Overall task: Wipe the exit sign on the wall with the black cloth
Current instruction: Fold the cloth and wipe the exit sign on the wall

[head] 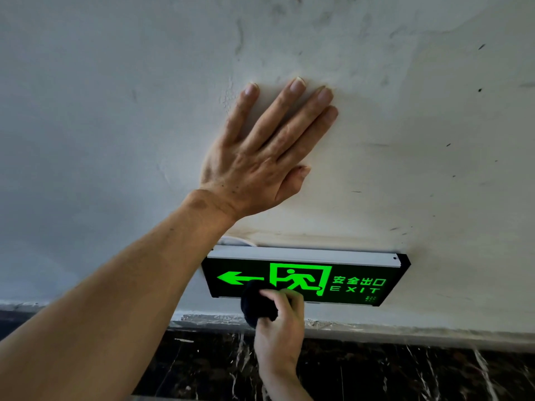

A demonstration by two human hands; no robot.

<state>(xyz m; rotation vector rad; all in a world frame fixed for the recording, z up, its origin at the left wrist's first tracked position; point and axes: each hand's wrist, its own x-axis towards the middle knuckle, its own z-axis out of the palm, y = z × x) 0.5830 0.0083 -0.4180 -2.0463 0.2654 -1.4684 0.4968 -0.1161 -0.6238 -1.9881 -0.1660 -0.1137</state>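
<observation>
Wall [115, 96], white and scuffed, fills most of the view above a dark marble skirting [376, 371]. Left hand [260, 157] lies flat on it, fingers spread, holding nothing. Just below, the green exit sign [341, 280] is mounted. Right hand [279, 322] grips the bunched black cloth [256, 303], pressed against the sign's lower left edge.

The exit sign [333, 280] glows green on the white wall [115, 111]. Above the sign, the left hand [260, 157] lies flat on the wall, fingers spread. At the sign's lower left edge, the right hand [279, 328] presses a bunched black cloth [256, 302] against its face, just below the arrow. Under the sign runs dark marble [376, 371].
</observation>
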